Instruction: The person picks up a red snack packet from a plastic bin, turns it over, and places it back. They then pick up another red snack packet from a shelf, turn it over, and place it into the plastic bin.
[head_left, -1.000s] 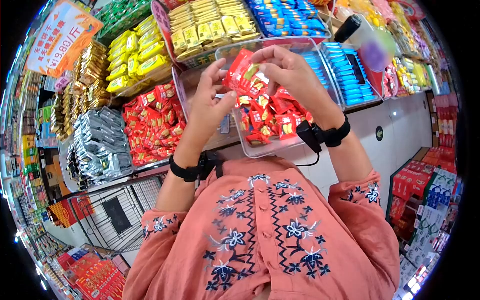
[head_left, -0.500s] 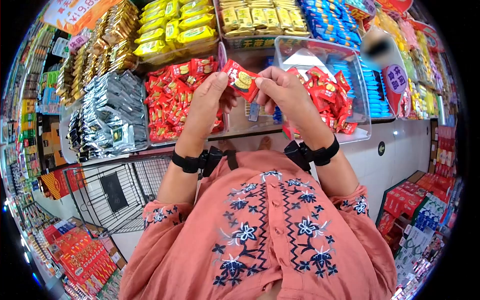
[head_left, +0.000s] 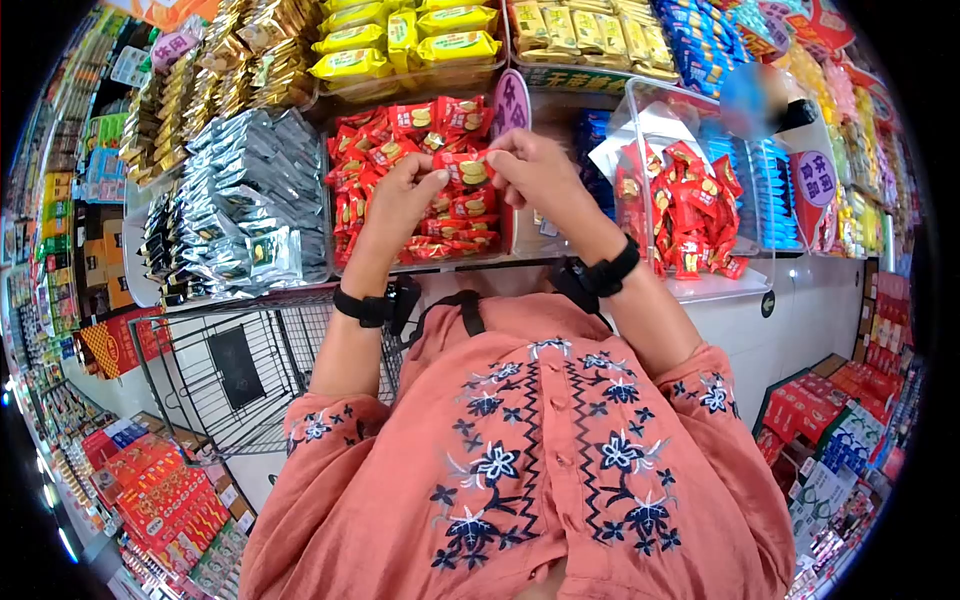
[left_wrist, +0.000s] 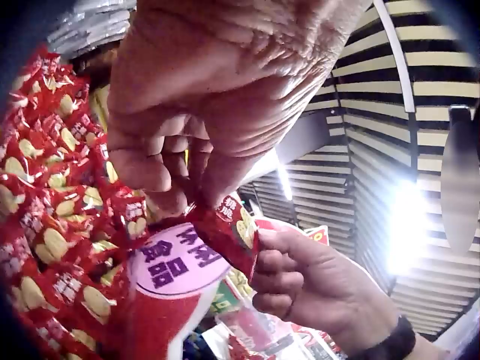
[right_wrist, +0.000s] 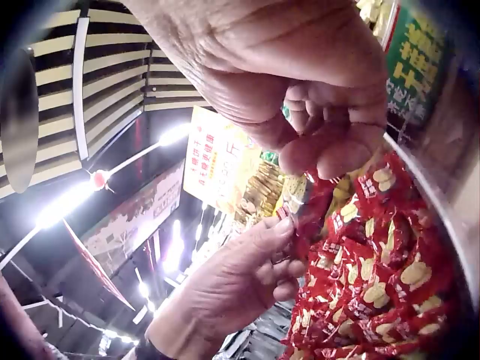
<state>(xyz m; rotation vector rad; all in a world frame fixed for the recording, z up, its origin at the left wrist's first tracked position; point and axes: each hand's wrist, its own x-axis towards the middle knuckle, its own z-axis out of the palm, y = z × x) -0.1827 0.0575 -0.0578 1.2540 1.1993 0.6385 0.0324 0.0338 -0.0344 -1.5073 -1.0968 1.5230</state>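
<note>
A small red snack packet [head_left: 466,172] with round yellow biscuits printed on it is stretched between the two hands. The left hand [head_left: 398,208] pinches one end between thumb and fingers, and the right hand [head_left: 545,182] pinches the opposite end. In the left wrist view the packet [left_wrist: 238,232] is tilted, its lettered face showing. Seen from the right wrist, the packet [right_wrist: 306,214] is partly covered by fingertips. Both hands are over the front of a bin of similar red packets [head_left: 370,150].
To the right stands a clear plastic box [head_left: 715,285] holding more red packets. Silver packets [head_left: 240,200] fill the bin at the left; yellow packets [head_left: 455,47] lie behind. A wire shopping cart [head_left: 225,385] is at the lower left. A purple-and-red sign [head_left: 511,105] rises beside the red bin.
The hands have carried the red packet leftward, from over the clear box to the red-packet bin. Over the last half second both hands keep their pinch on it while the head view shifts left.
</note>
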